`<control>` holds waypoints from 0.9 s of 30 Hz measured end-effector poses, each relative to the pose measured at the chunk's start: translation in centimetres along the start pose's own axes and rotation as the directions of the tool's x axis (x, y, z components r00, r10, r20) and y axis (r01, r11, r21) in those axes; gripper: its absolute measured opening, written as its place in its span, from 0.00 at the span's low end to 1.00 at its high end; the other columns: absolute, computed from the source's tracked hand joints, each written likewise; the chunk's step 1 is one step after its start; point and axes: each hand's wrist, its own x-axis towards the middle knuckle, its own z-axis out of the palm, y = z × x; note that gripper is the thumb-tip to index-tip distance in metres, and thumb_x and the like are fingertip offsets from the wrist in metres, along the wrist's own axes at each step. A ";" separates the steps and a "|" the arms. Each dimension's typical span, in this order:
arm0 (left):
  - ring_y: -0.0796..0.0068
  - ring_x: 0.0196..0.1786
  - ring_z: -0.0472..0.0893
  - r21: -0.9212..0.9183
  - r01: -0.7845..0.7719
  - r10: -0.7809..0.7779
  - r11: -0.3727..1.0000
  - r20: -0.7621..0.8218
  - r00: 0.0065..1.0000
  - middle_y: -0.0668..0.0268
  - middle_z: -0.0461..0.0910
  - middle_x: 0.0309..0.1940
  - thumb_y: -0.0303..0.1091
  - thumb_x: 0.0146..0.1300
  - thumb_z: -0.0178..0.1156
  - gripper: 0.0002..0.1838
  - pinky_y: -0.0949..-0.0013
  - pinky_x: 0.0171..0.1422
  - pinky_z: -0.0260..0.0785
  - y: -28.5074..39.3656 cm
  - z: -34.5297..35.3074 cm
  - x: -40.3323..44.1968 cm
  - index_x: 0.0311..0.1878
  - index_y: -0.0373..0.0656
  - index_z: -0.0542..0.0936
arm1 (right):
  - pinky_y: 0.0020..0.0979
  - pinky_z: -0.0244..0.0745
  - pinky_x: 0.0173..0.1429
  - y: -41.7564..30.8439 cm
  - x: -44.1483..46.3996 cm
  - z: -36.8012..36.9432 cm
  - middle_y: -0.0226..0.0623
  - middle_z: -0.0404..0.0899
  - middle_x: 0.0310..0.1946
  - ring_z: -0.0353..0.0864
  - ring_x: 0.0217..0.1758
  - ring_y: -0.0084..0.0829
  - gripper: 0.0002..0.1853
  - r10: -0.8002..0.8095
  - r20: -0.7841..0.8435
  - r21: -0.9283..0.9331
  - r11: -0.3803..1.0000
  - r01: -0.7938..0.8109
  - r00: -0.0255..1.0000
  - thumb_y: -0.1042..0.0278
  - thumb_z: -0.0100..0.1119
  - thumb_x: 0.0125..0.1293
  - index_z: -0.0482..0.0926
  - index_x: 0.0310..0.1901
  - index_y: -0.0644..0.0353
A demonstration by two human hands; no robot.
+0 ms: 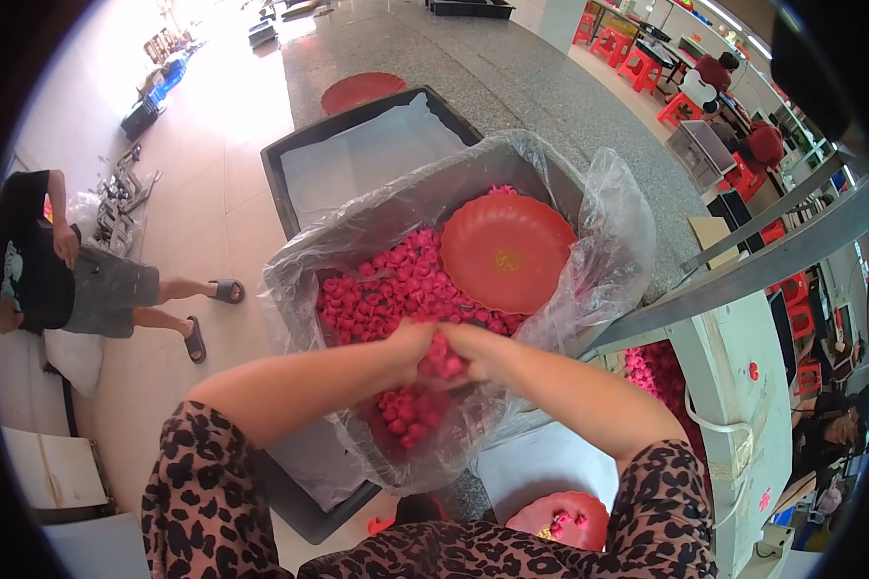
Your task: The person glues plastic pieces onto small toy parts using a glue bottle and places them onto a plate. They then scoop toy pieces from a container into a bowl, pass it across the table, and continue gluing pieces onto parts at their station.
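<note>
A plate [509, 236] lies on pieces [396, 280] (far right) inside the bin [396, 214].

A person [114, 289] dressed in black and grey is seen at nine o'clock. Red plastic stools [640, 66] are lined up between one and two o'clock, a grey plastic crate [697, 154] is set at two, and a curved grey metal bar [734, 275] at three.
</note>
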 end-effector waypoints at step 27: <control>0.43 0.53 0.66 0.972 -0.205 0.182 -0.116 0.224 0.957 0.42 0.59 0.54 0.41 0.51 0.51 0.34 0.54 0.54 0.61 1.9 -7.0 4.8 0.60 0.39 0.54 | 0.40 0.60 0.59 -2.6 -0.2 -1.4 0.51 0.52 0.59 0.62 0.56 0.49 0.30 -0.568 -0.058 -0.998 0.003 -0.069 0.821 0.54 0.47 0.55 0.57 0.59 0.51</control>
